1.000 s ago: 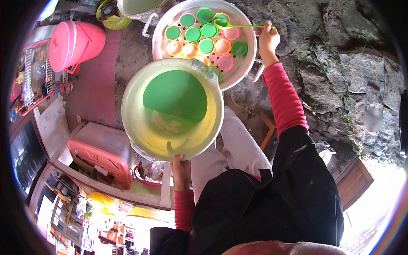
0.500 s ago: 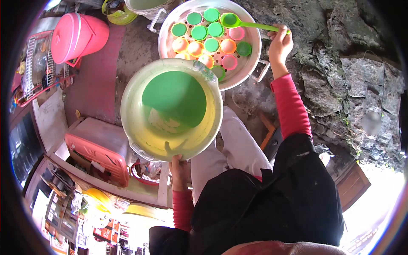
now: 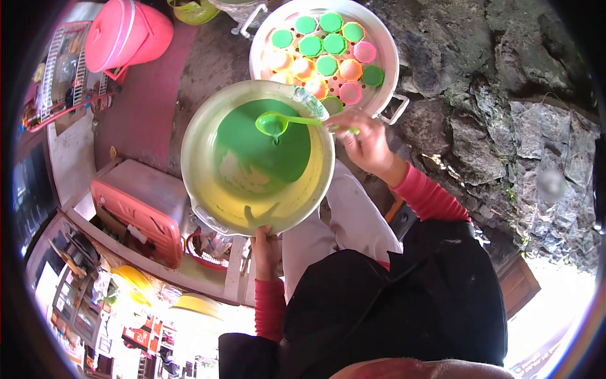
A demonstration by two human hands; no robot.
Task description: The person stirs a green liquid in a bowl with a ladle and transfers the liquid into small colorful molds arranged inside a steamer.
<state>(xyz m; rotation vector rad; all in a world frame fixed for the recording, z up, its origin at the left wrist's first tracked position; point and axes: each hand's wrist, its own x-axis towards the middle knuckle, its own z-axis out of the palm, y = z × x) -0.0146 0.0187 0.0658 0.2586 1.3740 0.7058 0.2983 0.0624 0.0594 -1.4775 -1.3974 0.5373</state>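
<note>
A glossy green plastic ladle (image 3: 290, 119) is clasped by the curled right hand (image 3: 368, 144); a round cream basin (image 3: 196, 158), by the left hand (image 3: 264, 248), fingers partly hidden.

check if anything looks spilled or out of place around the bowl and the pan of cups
Nothing stands out as spilled or damaged. Green liquid hangs from the spoon, but over the bowl; the cups in view sit in the pan.
</note>
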